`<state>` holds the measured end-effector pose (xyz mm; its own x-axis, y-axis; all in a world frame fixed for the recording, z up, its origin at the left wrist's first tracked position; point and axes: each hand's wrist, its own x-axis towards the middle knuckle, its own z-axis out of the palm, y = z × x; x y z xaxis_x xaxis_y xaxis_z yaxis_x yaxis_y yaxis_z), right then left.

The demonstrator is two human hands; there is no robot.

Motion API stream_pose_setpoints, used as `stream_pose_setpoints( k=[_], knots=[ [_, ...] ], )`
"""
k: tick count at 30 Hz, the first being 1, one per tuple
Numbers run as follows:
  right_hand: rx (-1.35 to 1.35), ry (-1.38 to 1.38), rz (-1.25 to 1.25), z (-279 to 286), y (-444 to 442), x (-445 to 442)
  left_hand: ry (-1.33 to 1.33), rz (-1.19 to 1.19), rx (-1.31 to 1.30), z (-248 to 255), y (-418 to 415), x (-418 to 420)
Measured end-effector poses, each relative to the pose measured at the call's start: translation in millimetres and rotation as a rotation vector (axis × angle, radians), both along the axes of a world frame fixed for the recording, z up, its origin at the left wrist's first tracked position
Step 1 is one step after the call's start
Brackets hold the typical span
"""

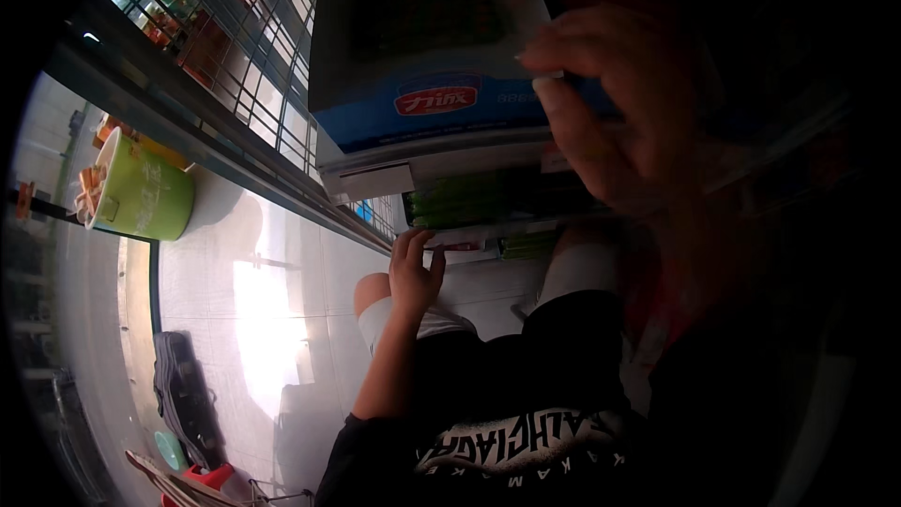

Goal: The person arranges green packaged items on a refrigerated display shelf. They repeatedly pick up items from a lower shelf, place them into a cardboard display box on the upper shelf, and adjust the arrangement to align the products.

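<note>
My right hand (619, 98) is raised in shadow in front of a blue-and-grey cardboard box (429, 113) that bears a red logo. Its thumb and index fingertips come close together at the box's right side. A small pale edge shows between them, too dark to tell whether it is gripped. Lower down, my left hand (415, 271) hangs over my knee with thumb and fingers apart, holding nothing visible. Close to those fingers lies a thin red item (461, 246) on a low shelf. Green slim packs (457, 201) fill the shelf under the box.
A wire-grid panel (271, 84) rises left of the shelves. On the pale tiled floor (211, 274) are a green bucket (158, 190), a black instrument-type case (184, 394), a teal bowl (169, 449) and a red plastic item (211, 477). The right side is very dark.
</note>
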<state>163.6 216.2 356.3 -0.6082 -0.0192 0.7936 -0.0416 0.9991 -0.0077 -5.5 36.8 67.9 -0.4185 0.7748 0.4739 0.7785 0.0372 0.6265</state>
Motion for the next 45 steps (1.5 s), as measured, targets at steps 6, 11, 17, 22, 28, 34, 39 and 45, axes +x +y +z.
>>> stream_pose_setpoints(
  k=[6,11,17,22,28,34,39,45],
  knots=[
    [-0.493,-0.105,-0.150,-129.8,-62.6,74.1,0.335,-0.080,-0.174,33.2,93.3,-44.9],
    [-0.794,-0.105,-0.309,-218.5,-109.0,121.4,0.499,-0.177,-0.177,21.9,182.5,-77.9],
    [-0.916,-0.198,-0.285,-232.6,-124.9,126.4,0.499,-0.106,-0.355,35.7,205.0,-84.4],
    [-0.928,-0.302,-0.213,-229.9,-118.7,112.5,0.490,-0.107,-0.416,36.1,204.2,-80.8],
    [-0.922,-0.343,-0.117,-230.0,-121.0,94.0,0.471,-0.104,-0.455,35.2,188.6,-81.1],
    [-0.909,-0.347,-0.121,-239.2,-135.1,92.4,0.463,-0.099,-0.476,36.7,178.4,-81.0],
    [-0.949,-0.338,-0.178,-239.7,-134.7,104.6,0.453,-0.132,-0.489,32.3,176.0,-71.3],
    [-1.005,-0.344,-0.169,-232.2,-131.7,105.7,0.436,-0.113,-0.519,33.7,152.1,-73.9]
  ],
)
